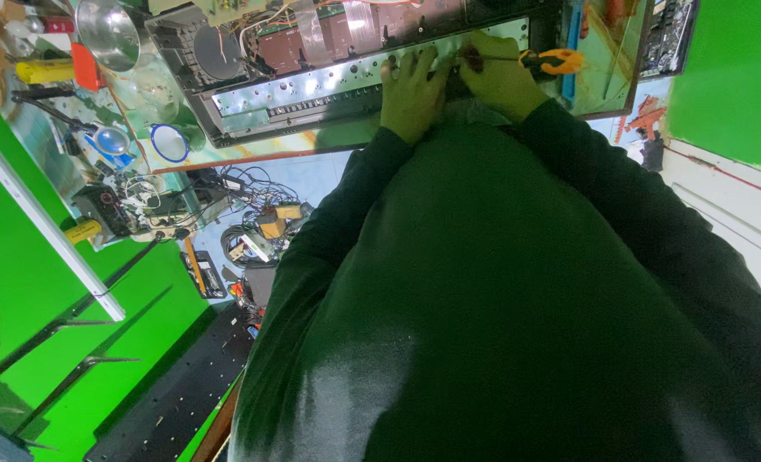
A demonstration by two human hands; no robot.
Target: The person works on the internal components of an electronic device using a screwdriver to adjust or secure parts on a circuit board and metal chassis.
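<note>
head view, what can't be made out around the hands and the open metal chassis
- Screwdriver tip: the orange-handled screwdriver runs under the right hand, which hides its tip.
- Fingers of the left hand: too small to tell what they press on the grey open metal chassis.
- Chassis near edge: covered by the dark sleeves.
- Chassis far side: cut off by the top edge.
</note>
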